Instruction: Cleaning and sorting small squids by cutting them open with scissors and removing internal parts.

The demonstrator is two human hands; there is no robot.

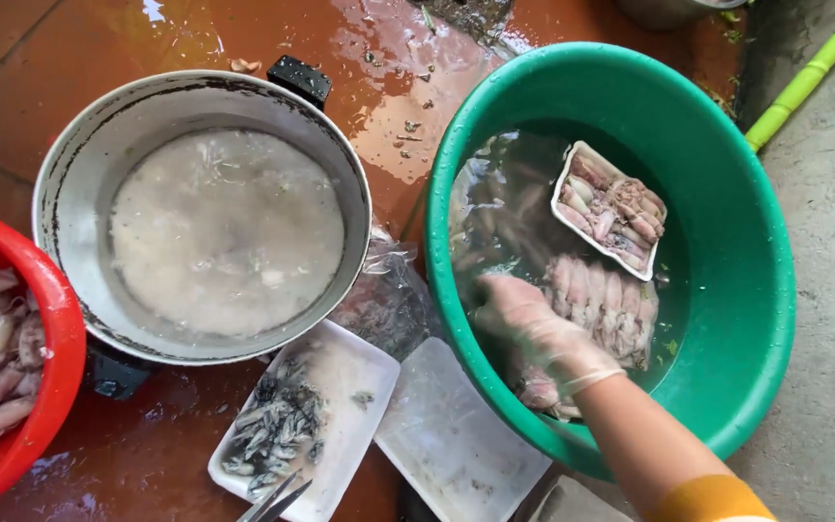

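The gloved right hand [538, 329] reaches palm-down into the green basin [746, 242], grip spread over submerged squid [601, 300].

Gloved right hand [533, 324] dipped in green basin [736, 319] of water among pale squid [603, 300], white foam tray [609, 208] of squid floating beside, metal pot [79, 193] of cloudy water, red bowl [50, 387], wet floor [388, 77]

A pot [203, 208] stands between a bowl [45, 387] on the left and a basin [727, 290] on the right; two trays [359, 387] lie in front, a third [609, 208] floats in the basin.
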